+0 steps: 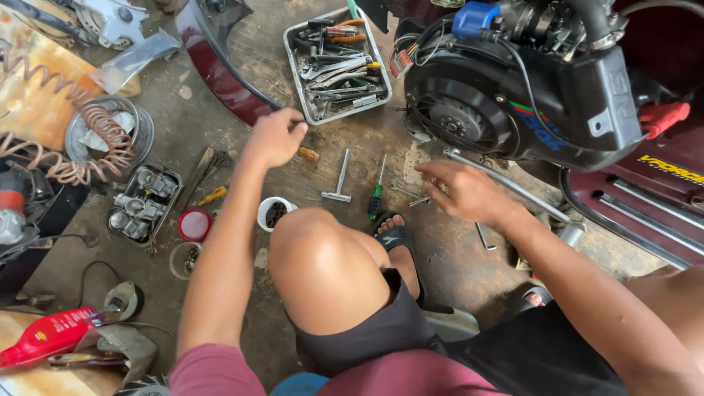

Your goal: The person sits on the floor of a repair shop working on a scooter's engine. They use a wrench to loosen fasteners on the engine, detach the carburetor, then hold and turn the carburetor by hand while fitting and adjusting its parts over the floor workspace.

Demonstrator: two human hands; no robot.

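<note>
Small metal parts (418, 196) under right hand (462, 189), fingers spread; left hand (275, 137) curled, grip unclear, outstretched near tool tray (295, 51)

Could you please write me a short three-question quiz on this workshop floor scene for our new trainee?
1. True or false: the metal tray of tools lies beyond the left hand.
2. Which lies nearer the right hand: (a) green-handled screwdriver, (b) red bottle?
3. What colour is the engine cover?

Key: 1 true; 2 a; 3 black.
</note>
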